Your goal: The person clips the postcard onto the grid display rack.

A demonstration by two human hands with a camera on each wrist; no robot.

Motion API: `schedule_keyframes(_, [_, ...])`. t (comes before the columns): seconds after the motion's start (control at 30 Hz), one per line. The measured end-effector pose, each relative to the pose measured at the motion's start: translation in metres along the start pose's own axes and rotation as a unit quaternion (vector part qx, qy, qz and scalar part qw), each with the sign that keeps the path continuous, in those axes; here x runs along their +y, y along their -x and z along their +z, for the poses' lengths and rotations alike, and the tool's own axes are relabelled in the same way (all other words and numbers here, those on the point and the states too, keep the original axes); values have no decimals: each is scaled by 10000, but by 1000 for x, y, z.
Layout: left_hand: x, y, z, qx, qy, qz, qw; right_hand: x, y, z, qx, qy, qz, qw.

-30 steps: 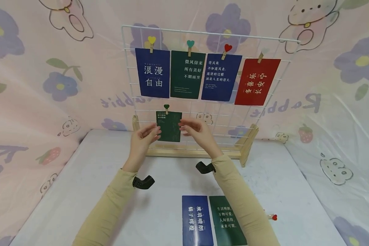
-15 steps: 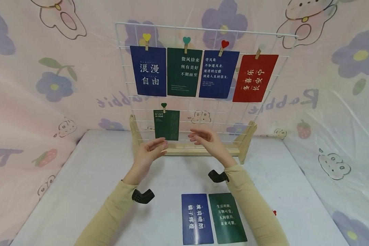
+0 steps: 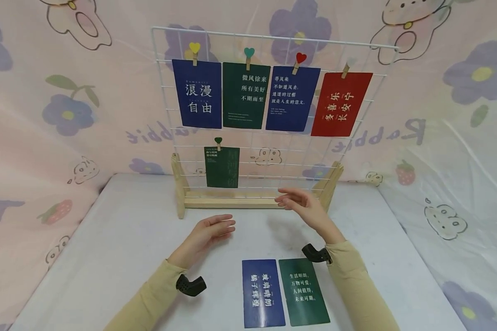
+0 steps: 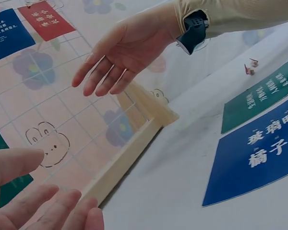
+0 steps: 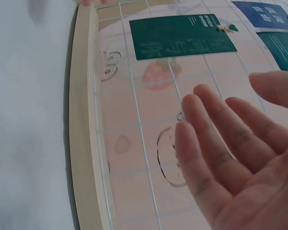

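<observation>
A small green card hangs low on the white wire grid, held by a clothespin with a dark green heart. My left hand is above the table in front of the grid, fingers loosely extended and holding nothing. To the right, my right hand hovers before the wooden base, its fingers relaxed and nothing in them. Closer to me, a blue card and a green card lie side by side on the table. In the right wrist view the right hand's fingers are spread near the wires.
Along the grid's upper row hang a blue card, a green card, another blue card and a red card, each clipped by a heart clothespin. Two small clothespins lie on the table. The grid stands on a wooden base.
Both hands have come away from the small green card, which stays hanging. The left hand has dropped down toward me; the right hand has moved right and down.
</observation>
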State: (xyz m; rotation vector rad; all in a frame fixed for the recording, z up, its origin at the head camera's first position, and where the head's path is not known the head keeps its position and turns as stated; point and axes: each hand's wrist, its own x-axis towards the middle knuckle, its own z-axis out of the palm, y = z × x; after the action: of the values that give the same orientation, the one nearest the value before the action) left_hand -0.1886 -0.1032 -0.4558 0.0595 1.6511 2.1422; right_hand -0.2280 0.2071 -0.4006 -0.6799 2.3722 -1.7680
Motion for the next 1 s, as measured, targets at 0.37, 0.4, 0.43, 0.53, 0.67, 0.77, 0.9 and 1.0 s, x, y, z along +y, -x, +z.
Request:
schedule_keyframes(0.37, [-18,7,3,-448,139,-505,9976,11,40,-32,96,61,198,9997])
schedule_keyframes(0.4, [-19,7,3,-458,140,-521,9975,12,43,-34,98,68,225,9997])
schedule_keyframes(0.43, [-20,8,3,-475,132,-519,9974,13,47,-37,101,80,252,9996])
schedule_keyframes(0.53, [-22,10,3,-509,153,-507,9973,17,56,-42,113,123,274,9995])
schedule_keyframes(0.67, [-22,12,5,-598,201,-537,9966,21,67,-47,183,155,295,9993])
schedule_keyframes(0.77, [-23,11,5,-651,275,-577,9958,26,76,-51,270,176,349,9989])
schedule_keyframes(0.9, [-24,12,4,-710,280,-608,9952,32,90,-56,384,210,471,9979])
schedule_keyframes(1.0, [-23,14,3,-757,227,-623,9949,37,100,-61,359,294,573,9973])
